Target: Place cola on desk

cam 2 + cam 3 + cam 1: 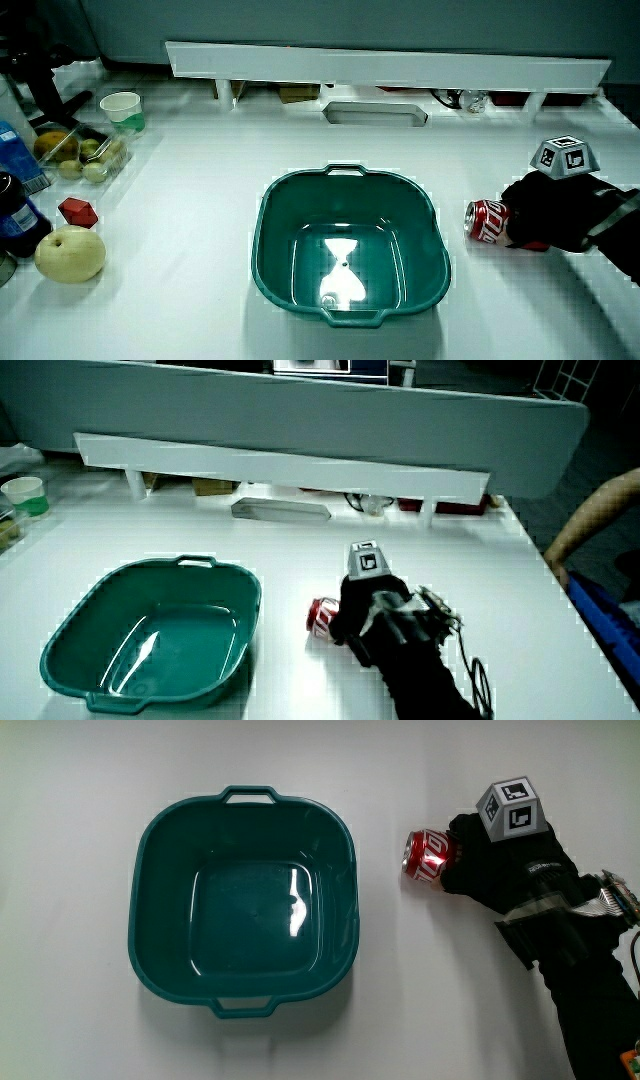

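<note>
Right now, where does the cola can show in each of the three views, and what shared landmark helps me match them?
Main view: the cola can lies on its side on the table, held by the hand, beside the teal basin.
A side view: the can lies between basin and hand.
A side view: the can shows partly, under the hand, beside the basin.
Shared landmark: the teal basin.
</note>
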Available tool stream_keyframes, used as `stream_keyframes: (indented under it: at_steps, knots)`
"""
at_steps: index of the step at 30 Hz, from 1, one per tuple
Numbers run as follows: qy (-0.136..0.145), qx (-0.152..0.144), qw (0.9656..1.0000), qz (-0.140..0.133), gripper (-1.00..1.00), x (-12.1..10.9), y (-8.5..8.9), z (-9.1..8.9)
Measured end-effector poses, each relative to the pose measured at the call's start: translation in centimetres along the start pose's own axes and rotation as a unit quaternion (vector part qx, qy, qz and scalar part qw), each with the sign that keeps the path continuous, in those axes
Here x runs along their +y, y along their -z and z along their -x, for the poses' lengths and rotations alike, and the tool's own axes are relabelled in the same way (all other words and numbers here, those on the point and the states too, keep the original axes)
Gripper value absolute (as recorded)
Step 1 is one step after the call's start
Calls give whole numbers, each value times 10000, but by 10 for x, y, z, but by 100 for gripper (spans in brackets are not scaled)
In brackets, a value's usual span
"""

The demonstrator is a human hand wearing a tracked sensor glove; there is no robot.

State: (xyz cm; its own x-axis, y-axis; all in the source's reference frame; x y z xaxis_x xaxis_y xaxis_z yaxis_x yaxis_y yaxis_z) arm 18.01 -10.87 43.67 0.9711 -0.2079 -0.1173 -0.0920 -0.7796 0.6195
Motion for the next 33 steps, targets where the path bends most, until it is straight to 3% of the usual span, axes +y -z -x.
stream_keyframes:
  at_steps: [4, 11, 17, 19, 22, 24, 29, 32, 33]
  knots:
    - [27, 51, 10000, -17, -7, 0, 2, -2]
    - [75, 228, 9995, 224, -30, 2, 11, -8]
    - [73, 204, 9997, 144, -50, -6, 4, -9]
    - [8, 281, 9992, 278, -57, -6, 4, -9]
    - [106, 212, 9995, 208, -67, -7, 4, -11]
    - [28, 286, 9992, 291, -73, -7, 4, -12]
    - [13, 233, 9996, 145, -90, -18, -6, -10]
    - [-132, 224, 9997, -21, -100, -33, -21, -2]
    - [-150, 117, 9996, -191, -100, -39, -26, 1]
